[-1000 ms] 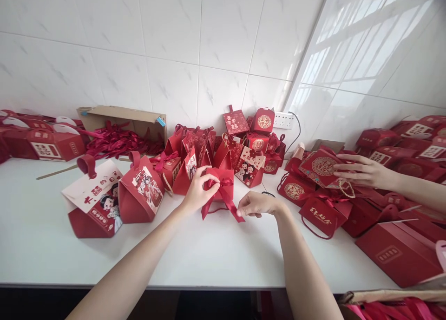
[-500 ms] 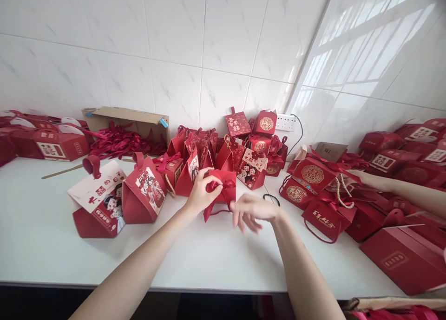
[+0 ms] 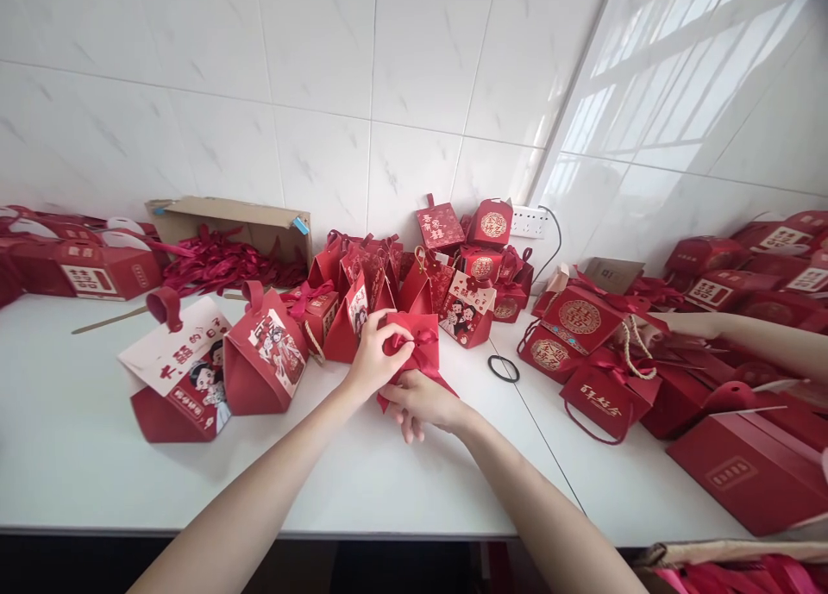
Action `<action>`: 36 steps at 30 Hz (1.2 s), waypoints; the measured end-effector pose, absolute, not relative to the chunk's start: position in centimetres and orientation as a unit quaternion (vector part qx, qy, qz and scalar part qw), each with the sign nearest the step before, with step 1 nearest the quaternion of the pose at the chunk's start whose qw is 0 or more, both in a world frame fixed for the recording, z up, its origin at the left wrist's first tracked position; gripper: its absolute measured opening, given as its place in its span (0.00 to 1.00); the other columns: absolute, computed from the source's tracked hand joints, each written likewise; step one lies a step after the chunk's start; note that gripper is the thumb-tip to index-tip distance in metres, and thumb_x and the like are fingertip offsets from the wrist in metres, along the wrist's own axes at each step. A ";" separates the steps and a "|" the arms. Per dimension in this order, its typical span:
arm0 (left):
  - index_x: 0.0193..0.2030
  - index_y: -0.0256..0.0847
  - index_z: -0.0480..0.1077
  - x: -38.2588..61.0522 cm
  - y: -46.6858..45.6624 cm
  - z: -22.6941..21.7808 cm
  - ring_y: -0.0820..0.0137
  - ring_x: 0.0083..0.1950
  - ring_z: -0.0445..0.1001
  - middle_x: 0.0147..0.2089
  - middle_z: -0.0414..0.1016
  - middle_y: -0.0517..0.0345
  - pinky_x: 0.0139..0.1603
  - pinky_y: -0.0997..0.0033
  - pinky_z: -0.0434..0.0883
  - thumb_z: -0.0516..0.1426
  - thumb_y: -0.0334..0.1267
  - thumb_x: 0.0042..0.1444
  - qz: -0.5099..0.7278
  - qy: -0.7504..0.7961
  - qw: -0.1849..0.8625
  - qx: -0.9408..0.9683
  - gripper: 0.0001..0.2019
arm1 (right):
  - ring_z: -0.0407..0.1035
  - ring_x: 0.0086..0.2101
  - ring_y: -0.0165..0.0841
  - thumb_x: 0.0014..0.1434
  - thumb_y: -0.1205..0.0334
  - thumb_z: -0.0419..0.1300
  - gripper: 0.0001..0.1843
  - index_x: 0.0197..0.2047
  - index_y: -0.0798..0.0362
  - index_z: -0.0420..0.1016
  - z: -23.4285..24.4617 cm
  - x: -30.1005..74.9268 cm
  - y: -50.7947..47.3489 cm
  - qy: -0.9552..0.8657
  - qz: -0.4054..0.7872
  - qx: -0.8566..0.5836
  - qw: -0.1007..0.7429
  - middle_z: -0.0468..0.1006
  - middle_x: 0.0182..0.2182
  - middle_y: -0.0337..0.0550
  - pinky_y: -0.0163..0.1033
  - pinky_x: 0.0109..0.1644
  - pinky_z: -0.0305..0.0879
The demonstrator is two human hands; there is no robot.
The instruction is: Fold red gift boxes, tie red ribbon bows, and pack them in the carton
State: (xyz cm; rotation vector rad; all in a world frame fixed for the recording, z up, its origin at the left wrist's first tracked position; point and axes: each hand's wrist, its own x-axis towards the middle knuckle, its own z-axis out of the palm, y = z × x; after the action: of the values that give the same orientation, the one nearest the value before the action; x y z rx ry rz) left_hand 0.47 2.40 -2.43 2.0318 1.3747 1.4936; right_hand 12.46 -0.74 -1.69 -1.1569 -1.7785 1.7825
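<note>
A small red gift box point(image 3: 417, 331) with a red ribbon bow point(image 3: 420, 346) stands on the white table point(image 3: 97, 465) in the middle. My left hand point(image 3: 375, 353) is closed on the box's upper left side, fingers at the bow. My right hand point(image 3: 420, 402) is under the box's front, curled around the hanging ribbon tails. A black hair tie point(image 3: 503, 368) lies on the table just right of the box.
Two larger illustrated red boxes point(image 3: 194, 365) lie at the left. A heap of small red boxes point(image 3: 453, 275) stands behind. A cardboard box of ribbons point(image 3: 226, 245) is at the back left. More red boxes point(image 3: 601, 353) and another person's forearm point(image 3: 756, 340) fill the right.
My right hand moved left from beside the box to under its front and closed on the ribbon tails. The other person's hand drew back from the round-emblem box at the right.
</note>
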 end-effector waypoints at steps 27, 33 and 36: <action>0.31 0.43 0.72 0.4 2.1 -2.2 0.61 0.60 0.59 0.55 0.60 0.55 0.63 0.57 0.55 0.57 0.35 0.51 0.513 0.464 0.150 0.706 0.02 | 0.56 0.19 0.22 0.48 0.46 0.62 0.19 0.36 0.53 0.73 0.8 17.4 1.7 -0.690 0.313 -0.429 0.491 0.68 0.25 0.36 0.31 0.23 0.57; 0.30 0.43 0.72 0.4 2.1 -2.2 0.61 0.61 0.59 0.55 0.60 0.54 0.63 0.57 0.55 0.57 0.34 0.51 0.509 0.465 0.148 0.709 0.02 | 0.60 0.26 0.29 0.49 0.52 0.61 0.11 0.28 0.51 0.74 -0.4 16.2 2.3 -0.705 0.218 -0.479 0.476 0.70 0.30 0.41 0.40 0.37 0.62; 0.30 0.43 0.72 0.4 2.0 -2.2 0.61 0.61 0.59 0.55 0.60 0.55 0.64 0.56 0.54 0.57 0.34 0.51 0.507 0.469 0.148 0.708 0.02 | 0.61 0.26 0.30 0.51 0.51 0.57 0.13 0.24 0.52 0.68 -0.5 16.2 2.3 -0.694 0.242 -0.486 0.473 0.70 0.27 0.39 0.38 0.34 0.61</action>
State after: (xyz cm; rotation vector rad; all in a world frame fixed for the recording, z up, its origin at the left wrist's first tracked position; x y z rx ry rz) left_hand 0.43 2.02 -2.21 2.0357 1.3483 1.4572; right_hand 16.20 2.33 -0.48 -1.1886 -1.6984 0.5932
